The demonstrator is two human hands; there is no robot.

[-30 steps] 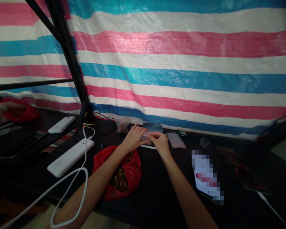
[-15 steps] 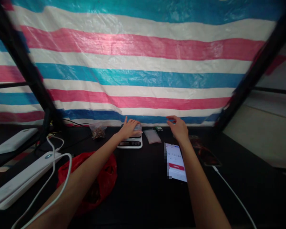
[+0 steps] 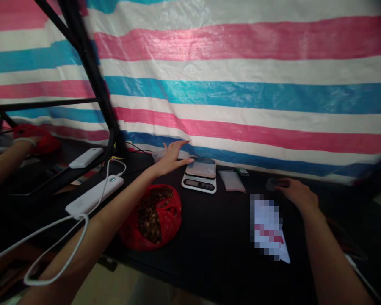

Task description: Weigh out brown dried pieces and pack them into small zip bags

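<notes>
My left hand [image 3: 172, 162] reaches over the table with fingers spread, just left of a white digital scale [image 3: 199, 185], holding nothing. A clear plastic sheet or bag [image 3: 202, 167] lies on the scale's platform. Beyond that hand, a clear bag [image 3: 158, 156] is mostly hidden. My right hand [image 3: 297, 195] pinches a small translucent round piece [image 3: 271, 184], its kind unclear, low over the table's right side. Below my left forearm sits an open red plastic bag [image 3: 175, 207] with brown dried bits [image 3: 150, 220] inside. Flat clear bags [image 3: 232, 181] lie right of the scale.
A phone with a lit, partly blurred screen [image 3: 268, 231] lies near my right forearm. White power banks [image 3: 95, 195] and a looping white cable [image 3: 79, 241] are at the left. A small green item [image 3: 243, 172] rests at the back. Another person's arm [image 3: 9, 161] shows far left.
The view has turned left. My left hand has lifted off the clear plastic on the scale and moved left. My right hand has moved right and lower, and now has the translucent piece.
</notes>
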